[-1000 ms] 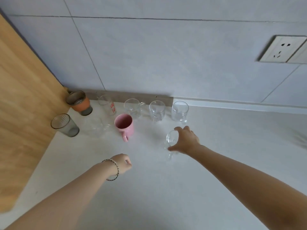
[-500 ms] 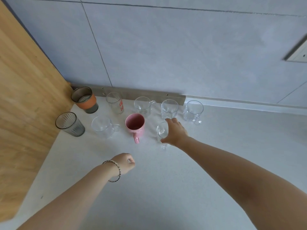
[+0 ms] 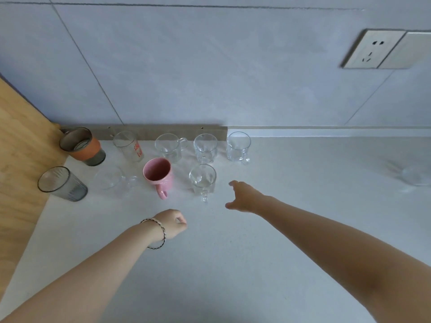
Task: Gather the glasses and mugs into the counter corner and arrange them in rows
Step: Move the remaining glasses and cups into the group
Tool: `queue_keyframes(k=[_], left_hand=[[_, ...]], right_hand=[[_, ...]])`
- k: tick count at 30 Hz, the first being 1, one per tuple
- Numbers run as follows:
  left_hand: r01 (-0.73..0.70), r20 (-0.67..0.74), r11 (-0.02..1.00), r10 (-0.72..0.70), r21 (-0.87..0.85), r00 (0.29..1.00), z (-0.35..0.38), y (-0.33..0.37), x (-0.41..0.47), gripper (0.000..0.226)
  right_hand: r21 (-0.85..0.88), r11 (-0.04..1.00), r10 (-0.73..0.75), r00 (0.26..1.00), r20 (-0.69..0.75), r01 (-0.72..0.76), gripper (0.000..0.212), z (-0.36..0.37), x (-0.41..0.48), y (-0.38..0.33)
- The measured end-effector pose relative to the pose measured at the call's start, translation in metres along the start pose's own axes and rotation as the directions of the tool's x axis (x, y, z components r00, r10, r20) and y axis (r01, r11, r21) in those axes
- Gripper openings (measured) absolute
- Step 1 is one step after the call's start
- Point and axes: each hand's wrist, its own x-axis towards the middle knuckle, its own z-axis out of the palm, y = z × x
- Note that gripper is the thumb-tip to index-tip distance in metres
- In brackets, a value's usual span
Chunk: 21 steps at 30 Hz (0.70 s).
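- Your landmark: the pink ceramic mug (image 3: 158,173), upright on the white counter (image 3: 233,264), handle turned toward you.
- Just right of the pink mug: a clear glass mug with a handle (image 3: 202,180), upright and touched by neither hand.
- Your right hand (image 3: 245,197) is further right of the pink mug, past that clear mug and apart from it. Its fingers are spread and it holds nothing.
- Your left hand (image 3: 172,223) is in front of the pink mug, nearer to you, curled into a fist around nothing. There is a thin bracelet (image 3: 156,234) on the wrist.
- Left of the pink mug: a wide clear glass cup (image 3: 109,180), then a grey ribbed glass tumbler (image 3: 61,184) by the wooden side panel (image 3: 21,148).
- Behind the pink mug, along the wall, from left to right: a grey glass with an orange sleeve (image 3: 81,145), a clear glass with red print (image 3: 129,146), then three clear handled glass mugs (image 3: 169,148) (image 3: 205,148) (image 3: 238,146).
- Far right of the pink mug, well apart: a blurred clear glass piece (image 3: 417,176), and I cannot tell what kind.
- High on the wall to the right of the pink mug: a white wall socket (image 3: 370,48).
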Motion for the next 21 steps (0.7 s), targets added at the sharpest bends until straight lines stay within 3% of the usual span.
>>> queue_keyframes(k=[5,12,21], left_hand=[[-0.065,0.057,0.997,0.062,0.039,0.996,0.018,0.059,0.006,0.012],[-0.189,0.133,0.973,0.172,0.134,0.976,0.079,0.193,0.016,0.019],[-0.319,0.207,0.925,0.278,0.204,0.938,0.211,0.403,0.021,0.019]], right_hand=[[0.003,0.993,0.117,0.991,0.068,-0.118,0.045,-0.013,-0.053,0.094],[0.052,0.944,0.326,0.945,-0.007,-0.325,0.042,-0.051,-0.139,0.248],[0.135,0.889,0.454,0.882,-0.129,-0.438,0.038,-0.103,-0.235,0.466]])
